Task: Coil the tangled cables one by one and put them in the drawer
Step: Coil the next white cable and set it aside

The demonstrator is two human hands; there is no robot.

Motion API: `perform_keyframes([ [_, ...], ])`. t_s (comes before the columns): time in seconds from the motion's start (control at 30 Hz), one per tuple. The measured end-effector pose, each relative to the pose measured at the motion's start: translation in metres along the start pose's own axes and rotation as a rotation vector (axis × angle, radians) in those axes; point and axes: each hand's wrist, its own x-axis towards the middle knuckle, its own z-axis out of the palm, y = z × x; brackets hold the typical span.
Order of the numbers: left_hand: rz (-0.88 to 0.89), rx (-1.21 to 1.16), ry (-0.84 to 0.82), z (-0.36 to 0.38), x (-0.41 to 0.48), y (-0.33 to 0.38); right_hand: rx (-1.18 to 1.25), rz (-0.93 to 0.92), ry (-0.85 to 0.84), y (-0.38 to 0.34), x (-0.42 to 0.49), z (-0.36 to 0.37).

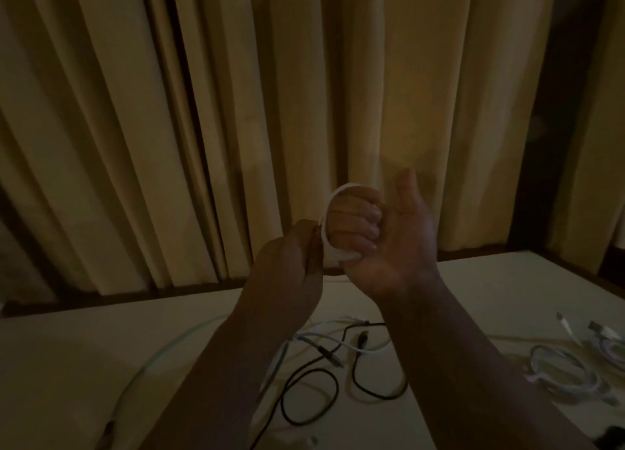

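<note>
In the middle of the frame the right hand [389,233] is raised with its palm towards the camera, thumb up and fingers curled inward. A white cable [325,233] runs in a round loop about those curled fingers, so the hand holds it as a small coil. Just left of it, the left hand [287,263] closes on the same white cable at the loop's left edge, its fingertips pinching the strand where it touches the coil. Both hands are held up above the table [84,348], against the curtain [203,111].

Below the forearms, in the lower centre, a black cable [304,382] lies on the table in loose, crossing loops, tangled with a second white lead [338,334] that arcs over it. A pale cord [152,358] sweeps in a long curve across the lower left of the table. At the lower right, well apart from the tangle, a coiled white bundle [561,372] lies flat, with a plug end [598,328] just above it near the right edge. The light is dim and fine detail of the plugs cannot be made out.
</note>
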Motion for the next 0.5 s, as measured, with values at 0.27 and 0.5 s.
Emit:
perform_keyframes([
  [0.27,-0.028,0.09,-0.21,0.002,-0.003,0.005,-0.341,-0.457,0.414,0.005,0.008,-0.002],
  [0.5,-0.164,0.079,-0.3,-0.006,0.0,0.002,-1.333,-0.336,0.836,0.015,0.021,-0.02],
])
